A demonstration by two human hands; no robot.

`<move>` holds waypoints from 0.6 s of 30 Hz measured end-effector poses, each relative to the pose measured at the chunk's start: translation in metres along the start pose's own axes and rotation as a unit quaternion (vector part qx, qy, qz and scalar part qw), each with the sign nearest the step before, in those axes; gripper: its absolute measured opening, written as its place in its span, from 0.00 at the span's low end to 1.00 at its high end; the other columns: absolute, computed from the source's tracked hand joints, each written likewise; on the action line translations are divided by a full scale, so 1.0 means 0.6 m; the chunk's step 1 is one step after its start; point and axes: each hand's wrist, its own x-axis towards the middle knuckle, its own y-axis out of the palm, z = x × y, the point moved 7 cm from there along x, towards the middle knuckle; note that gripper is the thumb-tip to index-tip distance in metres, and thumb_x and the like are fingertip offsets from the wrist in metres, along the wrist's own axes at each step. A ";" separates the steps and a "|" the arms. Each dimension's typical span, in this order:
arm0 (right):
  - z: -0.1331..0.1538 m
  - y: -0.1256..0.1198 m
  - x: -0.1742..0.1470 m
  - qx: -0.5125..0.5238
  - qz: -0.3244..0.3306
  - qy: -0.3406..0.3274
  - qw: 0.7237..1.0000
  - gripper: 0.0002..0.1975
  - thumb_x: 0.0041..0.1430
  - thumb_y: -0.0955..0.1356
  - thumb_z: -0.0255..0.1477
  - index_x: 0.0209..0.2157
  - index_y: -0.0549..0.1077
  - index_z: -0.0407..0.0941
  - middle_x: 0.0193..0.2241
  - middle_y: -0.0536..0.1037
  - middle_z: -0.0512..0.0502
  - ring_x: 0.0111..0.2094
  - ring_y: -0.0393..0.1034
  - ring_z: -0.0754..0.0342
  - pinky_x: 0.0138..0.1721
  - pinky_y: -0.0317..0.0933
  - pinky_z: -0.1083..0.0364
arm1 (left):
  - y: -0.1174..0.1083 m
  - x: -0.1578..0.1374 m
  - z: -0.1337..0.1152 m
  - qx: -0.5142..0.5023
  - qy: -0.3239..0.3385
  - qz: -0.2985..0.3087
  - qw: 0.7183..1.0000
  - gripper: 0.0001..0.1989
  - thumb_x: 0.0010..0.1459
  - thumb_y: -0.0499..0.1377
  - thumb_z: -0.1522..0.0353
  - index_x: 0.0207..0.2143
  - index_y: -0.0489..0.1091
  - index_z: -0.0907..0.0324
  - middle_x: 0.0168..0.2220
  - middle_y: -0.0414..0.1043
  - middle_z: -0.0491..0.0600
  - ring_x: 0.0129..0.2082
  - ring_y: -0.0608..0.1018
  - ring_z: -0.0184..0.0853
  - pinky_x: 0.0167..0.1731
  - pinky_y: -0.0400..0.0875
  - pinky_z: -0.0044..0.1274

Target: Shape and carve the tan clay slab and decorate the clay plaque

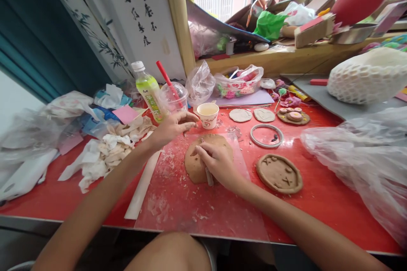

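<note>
A flattened slab of brown clay lies on a clear plastic sheet in front of me. Over it, my right hand pinches a slim clay tool, whose pale handle sticks out below the fingers; the working tip is partly hidden. My left hand hovers left of the slab with fingers stretched out and holds nothing. Close to its fingertips stands a printed paper cup with pale liquid inside.
Right of the slab are a round clay plaque, a ring and white discs. A flat strip, crumpled tissues, a drink bottle and a lidded plastic cup lie leftward. Plastic bags cover the right side.
</note>
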 end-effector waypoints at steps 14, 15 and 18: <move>-0.005 -0.006 0.000 -0.007 0.000 0.030 1.000 0.18 0.62 0.58 0.34 0.20 0.64 0.44 0.17 0.64 0.54 0.22 0.58 0.61 0.26 0.50 0.58 | 0.031 -0.051 0.068 -0.278 -0.088 -0.004 0.957 0.23 0.52 0.59 0.51 0.22 0.63 0.63 0.22 0.61 0.42 0.18 0.62 0.21 0.17 0.58 0.16; -0.006 -0.006 0.000 -0.008 0.001 0.031 0.999 0.18 0.62 0.58 0.34 0.20 0.63 0.44 0.17 0.64 0.54 0.22 0.58 0.61 0.26 0.50 0.58 | 0.033 -0.052 0.068 -0.285 -0.091 -0.001 0.954 0.23 0.52 0.59 0.52 0.22 0.63 0.63 0.22 0.61 0.42 0.18 0.63 0.21 0.17 0.58 0.16; -0.006 -0.008 0.000 -0.010 0.002 0.035 0.999 0.18 0.63 0.58 0.34 0.20 0.62 0.44 0.17 0.63 0.54 0.22 0.57 0.61 0.26 0.50 0.58 | 0.038 -0.054 0.067 -0.301 -0.098 0.000 0.949 0.17 0.50 0.62 0.57 0.25 0.68 0.64 0.23 0.64 0.43 0.19 0.65 0.21 0.19 0.59 0.16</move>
